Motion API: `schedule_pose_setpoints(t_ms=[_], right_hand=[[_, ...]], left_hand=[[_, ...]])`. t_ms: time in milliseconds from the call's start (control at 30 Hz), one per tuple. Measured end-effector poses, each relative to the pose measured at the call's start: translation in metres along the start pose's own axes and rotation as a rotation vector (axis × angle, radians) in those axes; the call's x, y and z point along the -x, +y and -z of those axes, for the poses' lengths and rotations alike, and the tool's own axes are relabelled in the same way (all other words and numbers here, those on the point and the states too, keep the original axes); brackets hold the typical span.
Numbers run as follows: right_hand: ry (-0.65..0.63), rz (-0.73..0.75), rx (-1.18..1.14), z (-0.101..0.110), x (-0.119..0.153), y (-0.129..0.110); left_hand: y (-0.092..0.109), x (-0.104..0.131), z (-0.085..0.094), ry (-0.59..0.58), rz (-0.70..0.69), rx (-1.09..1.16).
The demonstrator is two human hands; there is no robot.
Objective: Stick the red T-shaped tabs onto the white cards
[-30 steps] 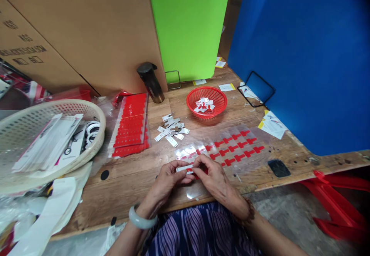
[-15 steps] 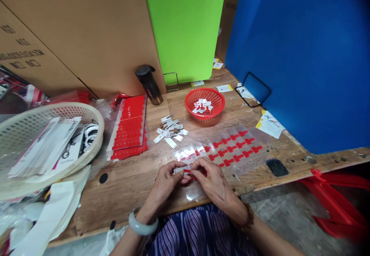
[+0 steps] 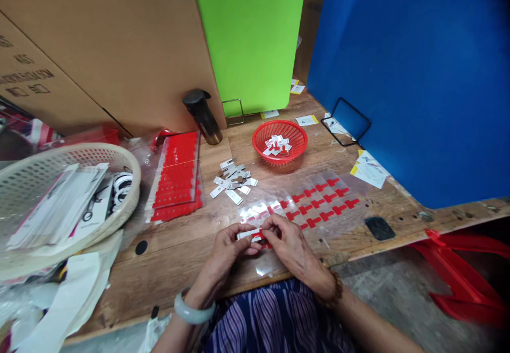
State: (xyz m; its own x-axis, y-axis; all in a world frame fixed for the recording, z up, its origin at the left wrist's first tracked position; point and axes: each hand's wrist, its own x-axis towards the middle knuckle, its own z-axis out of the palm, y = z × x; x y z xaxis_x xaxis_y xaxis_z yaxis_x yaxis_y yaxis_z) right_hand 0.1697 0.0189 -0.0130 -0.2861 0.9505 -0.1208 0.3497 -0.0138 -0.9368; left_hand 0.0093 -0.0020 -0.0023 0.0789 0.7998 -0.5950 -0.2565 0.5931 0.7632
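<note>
Far to the left of your fingers, an oval cream plastic basket point(image 3: 133, 183) with a perforated wall holds long white printed cards point(image 3: 59, 204) and black-and-white rings point(image 3: 121, 188). Nearer your fingers, still on their left and farther back, flat red sheets in clear film point(image 3: 177, 169) lie stacked on the wood-patterned counter point(image 3: 175, 257). Behind these sheets' right edge, a dark cylindrical tumbler point(image 3: 205, 119) with a black lid leans in view. Your left hand point(image 3: 225, 252), with a pale smooth bangle point(image 3: 194, 310) at its wrist, pinches the left part of a small rectangular white card with a red end point(image 3: 247, 234) between thumb and fingers. Beyond those fingers lies a loose pile of small white and silvery flat pieces point(image 3: 235, 181). The held card sits between your two hands, just above the near part of the counter. Your right hand point(image 3: 297, 252), with a brown beaded bracelet point(image 3: 334, 289), has its thumb and forefinger pressed together on the red end. Well beyond your fingers, a round red plastic basket point(image 3: 297, 153) holds small white-and-red pieces point(image 3: 278, 145). Just beyond and to the right of your fingers, clear film sheets with rows of red T-shaped pieces point(image 3: 314, 204) lie flat; farther right is a dark squarish pad point(image 3: 380, 228).
</note>
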Motion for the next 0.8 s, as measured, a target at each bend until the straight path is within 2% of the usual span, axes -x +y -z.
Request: schedule_pose_setpoints(t_ms=[433, 800], right_hand=[[0.032, 0.001, -0.008, -0.0028, -0.0014, 0.0040], [0.046, 0.021, -0.003, -0.0030, -0.0030, 0.0027]], left_hand=[[-0.0010, 0.0026, -0.0027, 0.029, -0.013, 0.027], [0.0045, -0.0008, -0.0019, 0.009, 0.081, 0.084]])
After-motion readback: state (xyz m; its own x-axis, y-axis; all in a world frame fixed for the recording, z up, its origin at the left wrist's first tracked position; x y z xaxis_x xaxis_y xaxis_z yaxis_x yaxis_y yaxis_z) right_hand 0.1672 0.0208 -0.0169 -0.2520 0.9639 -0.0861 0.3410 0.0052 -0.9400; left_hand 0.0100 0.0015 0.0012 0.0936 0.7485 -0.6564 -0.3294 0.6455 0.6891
